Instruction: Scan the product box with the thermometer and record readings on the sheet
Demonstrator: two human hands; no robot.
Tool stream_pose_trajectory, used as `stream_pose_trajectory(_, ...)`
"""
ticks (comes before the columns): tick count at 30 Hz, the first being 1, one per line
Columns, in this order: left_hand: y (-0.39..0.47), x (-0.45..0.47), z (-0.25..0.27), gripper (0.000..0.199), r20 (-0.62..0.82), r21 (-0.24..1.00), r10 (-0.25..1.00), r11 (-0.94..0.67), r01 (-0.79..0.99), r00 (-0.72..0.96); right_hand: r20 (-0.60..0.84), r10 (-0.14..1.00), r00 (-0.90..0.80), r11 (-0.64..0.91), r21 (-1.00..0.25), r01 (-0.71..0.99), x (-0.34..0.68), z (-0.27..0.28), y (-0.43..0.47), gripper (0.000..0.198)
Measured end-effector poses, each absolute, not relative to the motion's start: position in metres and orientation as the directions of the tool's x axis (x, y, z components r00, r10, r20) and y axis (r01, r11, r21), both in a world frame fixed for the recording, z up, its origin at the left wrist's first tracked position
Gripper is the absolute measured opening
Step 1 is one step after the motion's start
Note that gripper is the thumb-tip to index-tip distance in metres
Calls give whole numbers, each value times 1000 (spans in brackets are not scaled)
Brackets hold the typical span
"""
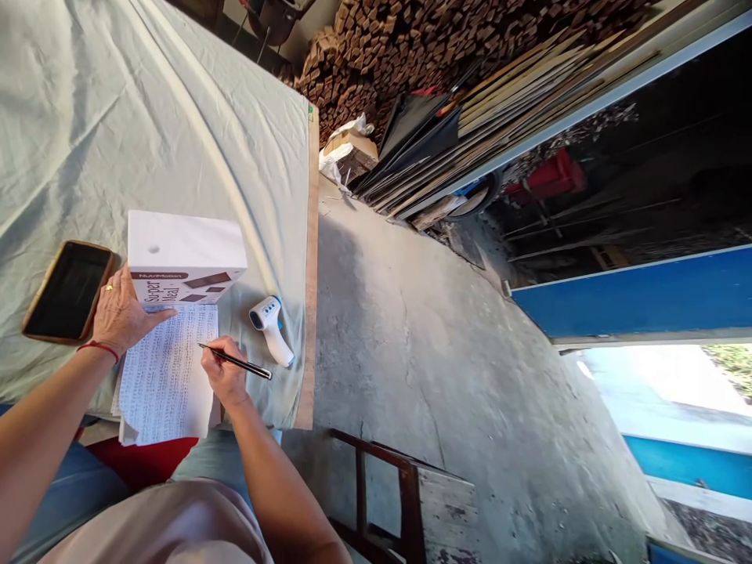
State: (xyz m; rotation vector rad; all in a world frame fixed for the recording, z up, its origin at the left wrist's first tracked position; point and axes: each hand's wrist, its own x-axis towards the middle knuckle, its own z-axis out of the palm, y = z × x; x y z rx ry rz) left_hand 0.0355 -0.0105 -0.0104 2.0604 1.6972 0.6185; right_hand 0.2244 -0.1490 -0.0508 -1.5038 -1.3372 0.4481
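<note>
My right hand is closed round a black pen, its tip pointing left over the handwritten sheets. Dense lines of writing cover the top page, and the stack's lower edge hangs past the table's near edge. My left hand rests at the upper left of the pages, fingers stretched out and thumb lying across the paper. Its fingertips are beside a white box with brown print, which stands just beyond the sheets. A phone in a brown case, screen dark, lies left of that hand.
A white and blue infrared thermometer lies right of the pages on the cloth-covered table. The table's wooden edge borders the concrete floor. A wooden chair stands at lower right. Stacked firewood and leaning boards are behind.
</note>
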Motion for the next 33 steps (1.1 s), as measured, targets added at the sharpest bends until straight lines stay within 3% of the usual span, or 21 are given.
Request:
stream_pose_trajectory(13,-15,42,1,114,2,553,991,-114,826,135,462,861,214,247,-746,618,225,-50,-149,12)
stream_pose_trajectory(21,-14,38,-9,109,99,578,982,-188,794,161,403,888,220,197,-767,611,224,-55,-149,10)
stream_pose_trajectory(33,-15,38,-7,110,58,579,986,-161,799,157,372,901,225,168,-775,609,226,-56,-151,9)
